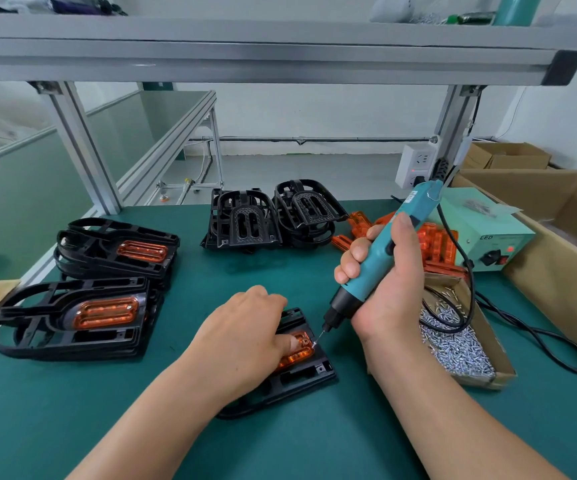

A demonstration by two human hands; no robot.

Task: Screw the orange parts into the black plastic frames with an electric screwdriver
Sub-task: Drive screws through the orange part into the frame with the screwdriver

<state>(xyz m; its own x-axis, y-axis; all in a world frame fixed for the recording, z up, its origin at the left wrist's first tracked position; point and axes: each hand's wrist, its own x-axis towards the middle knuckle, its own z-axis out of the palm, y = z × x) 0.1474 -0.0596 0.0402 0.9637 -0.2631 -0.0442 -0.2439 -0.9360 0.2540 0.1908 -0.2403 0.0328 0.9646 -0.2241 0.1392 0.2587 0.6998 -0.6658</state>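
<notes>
Orange part (297, 355) seated in the black frame (300, 381), flat on the green counter (280, 445), near and just right of centre; only the head view to go on. Pinned there by the left hand (242, 337): thumb pressed on the part's top, other fingers bent down over the far side, tips hidden. Right hand (389, 275) wrapped fully round the teal screwdriver (377, 258), held tilted. Bit tip touching the part's right end, seemingly on a screw, though too small to be sure. Cardboard tray (503, 362) heaped with silver screws (460, 344) just right of that wrist. Far behind, empty frames (245, 220) and loose orange pieces (436, 244). To the left, two stacks of finished frames (107, 313), well apart from the work.

Judging by looks: thin moulded plastic, light and stiff, likely to skate or twist on the smooth counter under the driver's torque. Best steadied from above, pressing part and frame down together, close to the screw hole yet clear of the bit. Clear orange shell probably brittle, so easy to crack by overdriving. For lifting, better by the frame's outer rim.
</notes>
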